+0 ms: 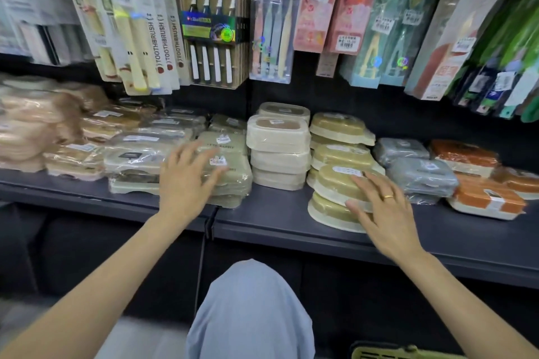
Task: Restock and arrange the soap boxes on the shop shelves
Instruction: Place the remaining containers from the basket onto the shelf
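My left hand (186,183) hovers fingers spread over two stacked green soap boxes (230,175), gripping nothing. My right hand (385,213) lies flat, fingers straight, on the upper of two olive oval soap boxes (338,186) near the shelf (277,221) front edge. Four cream boxes (278,154) stand stacked between.

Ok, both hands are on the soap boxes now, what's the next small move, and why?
Probably nudge the front olive oval boxes back with the right hand. That front stack sits slanted and sticks out toward the shelf edge, ahead of the squared cream stack beside it.
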